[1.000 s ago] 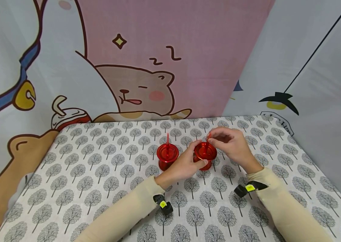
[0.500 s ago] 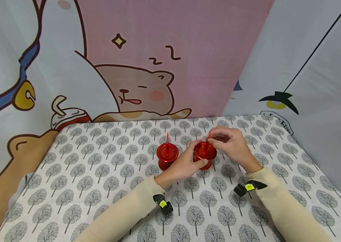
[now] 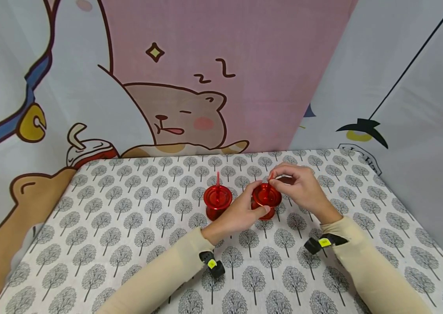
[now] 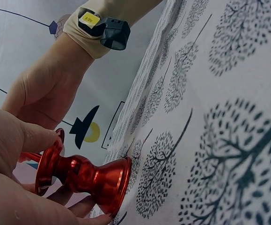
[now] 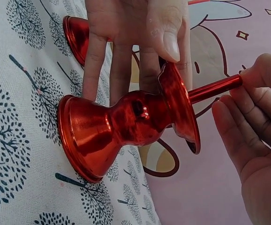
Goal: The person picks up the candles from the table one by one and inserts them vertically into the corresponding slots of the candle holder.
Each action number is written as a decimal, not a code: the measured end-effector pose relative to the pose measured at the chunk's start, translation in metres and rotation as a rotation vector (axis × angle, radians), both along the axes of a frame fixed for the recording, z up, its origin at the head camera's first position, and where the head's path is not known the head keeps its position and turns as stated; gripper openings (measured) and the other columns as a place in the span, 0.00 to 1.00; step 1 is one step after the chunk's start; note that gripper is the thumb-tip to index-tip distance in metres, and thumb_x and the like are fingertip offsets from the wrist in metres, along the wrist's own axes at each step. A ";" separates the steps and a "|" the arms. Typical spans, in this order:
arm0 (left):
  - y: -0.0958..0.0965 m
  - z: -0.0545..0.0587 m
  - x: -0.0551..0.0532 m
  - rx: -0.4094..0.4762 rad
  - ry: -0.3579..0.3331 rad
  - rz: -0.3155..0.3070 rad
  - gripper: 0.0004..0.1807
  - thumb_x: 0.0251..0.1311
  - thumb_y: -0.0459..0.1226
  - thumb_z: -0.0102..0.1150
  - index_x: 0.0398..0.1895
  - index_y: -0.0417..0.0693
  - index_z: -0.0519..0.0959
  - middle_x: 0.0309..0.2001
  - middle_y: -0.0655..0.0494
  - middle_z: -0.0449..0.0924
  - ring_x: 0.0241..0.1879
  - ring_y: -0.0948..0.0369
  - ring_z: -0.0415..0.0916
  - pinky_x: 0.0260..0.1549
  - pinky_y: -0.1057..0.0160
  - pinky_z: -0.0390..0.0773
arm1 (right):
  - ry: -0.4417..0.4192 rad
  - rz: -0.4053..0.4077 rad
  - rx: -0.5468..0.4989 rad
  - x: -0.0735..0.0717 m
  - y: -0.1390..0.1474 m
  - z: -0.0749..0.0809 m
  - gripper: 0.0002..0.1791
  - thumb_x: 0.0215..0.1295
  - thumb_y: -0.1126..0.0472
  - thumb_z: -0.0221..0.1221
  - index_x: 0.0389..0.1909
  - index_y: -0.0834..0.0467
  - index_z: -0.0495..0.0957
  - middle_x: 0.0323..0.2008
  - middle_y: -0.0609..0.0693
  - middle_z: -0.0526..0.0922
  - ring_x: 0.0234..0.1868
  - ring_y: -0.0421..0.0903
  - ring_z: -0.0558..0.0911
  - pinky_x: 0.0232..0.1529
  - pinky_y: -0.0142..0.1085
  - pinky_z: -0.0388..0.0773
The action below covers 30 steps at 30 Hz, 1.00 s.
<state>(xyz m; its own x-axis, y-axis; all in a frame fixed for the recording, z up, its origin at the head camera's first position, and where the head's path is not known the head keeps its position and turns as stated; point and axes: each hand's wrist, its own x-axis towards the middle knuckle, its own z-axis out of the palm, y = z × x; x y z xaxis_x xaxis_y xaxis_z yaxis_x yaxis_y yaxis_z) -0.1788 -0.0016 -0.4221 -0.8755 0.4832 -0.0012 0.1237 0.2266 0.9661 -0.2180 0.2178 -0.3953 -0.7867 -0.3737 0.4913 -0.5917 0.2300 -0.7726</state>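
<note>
Two shiny red candle holders stand side by side on the cloth, each with a flared foot, a round dish and a thin red stick rising from the middle. Around the dish rim of the right candle holder point(image 3: 261, 197), my left hand point(image 3: 241, 213) grips with thumb and fingers. My right hand point(image 3: 301, 185) pinches the top end of that holder's red stick point(image 5: 217, 89) between thumb and fingertip. The stick's lower end meets the dish centre in the right wrist view. The left candle holder point(image 3: 217, 200) stands beside my left hand, untouched.
A white tablecloth point(image 3: 142, 266) printed with grey trees covers the table. Behind it hangs a pink and white curtain point(image 3: 276, 61) with cartoon animals. A black camera point(image 3: 217, 269) is strapped on my left wrist, another camera point(image 3: 312, 247) on my right.
</note>
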 end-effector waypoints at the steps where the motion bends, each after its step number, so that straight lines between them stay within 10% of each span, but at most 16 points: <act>1: 0.000 0.000 0.000 0.000 0.000 0.000 0.43 0.79 0.37 0.62 0.89 0.47 0.53 0.82 0.45 0.65 0.78 0.53 0.68 0.77 0.53 0.69 | -0.004 0.002 0.001 -0.001 0.000 0.000 0.04 0.69 0.77 0.67 0.40 0.69 0.87 0.41 0.61 0.87 0.44 0.41 0.87 0.47 0.32 0.89; 10: -0.002 0.002 0.000 0.006 -0.008 0.005 0.44 0.78 0.37 0.62 0.90 0.46 0.51 0.82 0.45 0.64 0.77 0.52 0.70 0.74 0.55 0.73 | -0.038 0.028 -0.014 -0.001 0.000 -0.001 0.02 0.71 0.76 0.67 0.40 0.69 0.87 0.42 0.63 0.87 0.44 0.42 0.87 0.47 0.33 0.89; 21: -0.007 0.032 0.006 -0.014 0.015 0.077 0.46 0.79 0.46 0.63 0.92 0.57 0.49 0.88 0.50 0.53 0.83 0.47 0.59 0.78 0.41 0.65 | -0.062 0.020 -0.041 -0.001 0.005 -0.003 0.08 0.69 0.80 0.66 0.40 0.65 0.88 0.42 0.62 0.87 0.42 0.40 0.87 0.45 0.32 0.89; 30: -0.019 0.073 0.028 -0.046 0.228 0.107 0.48 0.75 0.48 0.66 0.91 0.65 0.52 0.87 0.58 0.55 0.84 0.56 0.55 0.78 0.37 0.61 | -0.067 0.015 -0.039 0.001 0.011 -0.002 0.12 0.70 0.78 0.66 0.51 0.67 0.87 0.49 0.62 0.88 0.50 0.44 0.89 0.54 0.33 0.87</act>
<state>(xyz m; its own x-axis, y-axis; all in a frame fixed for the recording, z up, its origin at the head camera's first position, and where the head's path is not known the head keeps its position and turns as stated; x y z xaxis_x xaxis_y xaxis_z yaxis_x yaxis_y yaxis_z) -0.1506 -0.0201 -0.3488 -0.9018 0.3921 0.1819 0.3099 0.2933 0.9044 -0.2174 0.2287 -0.3977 -0.8129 -0.3673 0.4520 -0.5415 0.1907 -0.8188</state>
